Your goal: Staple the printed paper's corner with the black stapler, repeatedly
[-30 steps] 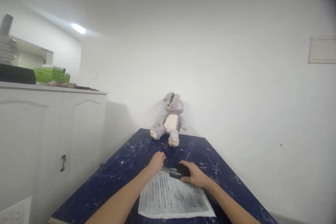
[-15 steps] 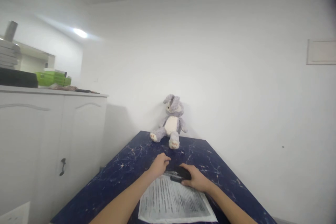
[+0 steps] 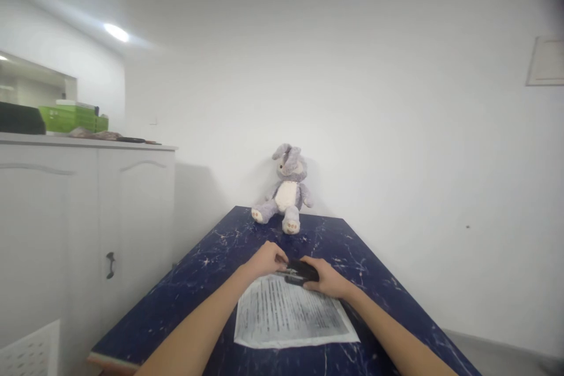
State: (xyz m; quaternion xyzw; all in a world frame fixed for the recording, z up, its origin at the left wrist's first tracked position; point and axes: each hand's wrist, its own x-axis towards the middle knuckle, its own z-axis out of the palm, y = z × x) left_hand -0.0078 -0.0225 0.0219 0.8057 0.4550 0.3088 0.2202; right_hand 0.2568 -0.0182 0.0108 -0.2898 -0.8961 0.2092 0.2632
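Observation:
A black stapler (image 3: 303, 270) is held over the top edge of a printed sheet (image 3: 293, 317) on the table. Its upper and lower parts stand apart, with a silvery strip between them at the left end. My right hand (image 3: 326, 277) wraps round the right end, thumb on the near side. Pinched together, the fingers of my left hand (image 3: 268, 258) are at the stapler's left end. Whatever they hold there is too small or hidden to make out.
A plush rabbit (image 3: 288, 188) sits at the far end of the dark blue marbled table (image 3: 202, 282), against the white wall. To the left stands a white cabinet (image 3: 136, 205) with green baskets (image 3: 73, 117) on top. A white perforated corner (image 3: 37, 349) shows at lower left.
My left hand has come closer to the stapler, and its fingers now meet the left end. The right hand keeps its hold. The view has tilted down, so everything sits higher in it.

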